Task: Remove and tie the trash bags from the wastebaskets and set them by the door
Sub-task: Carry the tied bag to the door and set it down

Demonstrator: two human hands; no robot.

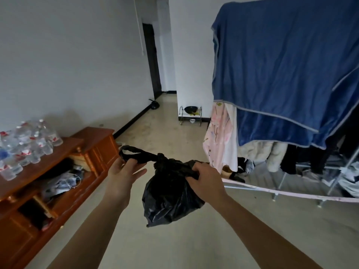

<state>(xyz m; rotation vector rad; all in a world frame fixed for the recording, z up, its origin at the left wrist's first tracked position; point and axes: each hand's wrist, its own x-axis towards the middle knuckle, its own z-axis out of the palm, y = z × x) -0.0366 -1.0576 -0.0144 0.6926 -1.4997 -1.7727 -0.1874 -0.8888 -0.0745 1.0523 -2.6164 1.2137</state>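
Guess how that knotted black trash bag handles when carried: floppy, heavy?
Probably floppy: the black trash bag sags in a crumpled lump below its knot. Likely light, since the right hand pinches just one twisted ear while the left hand holds the other. The glossy film could slip.

Black trash bag [171, 195], full and knotted at the top, hung in the air above the floor. Second black bag [154, 105] sat far off by the doorway.
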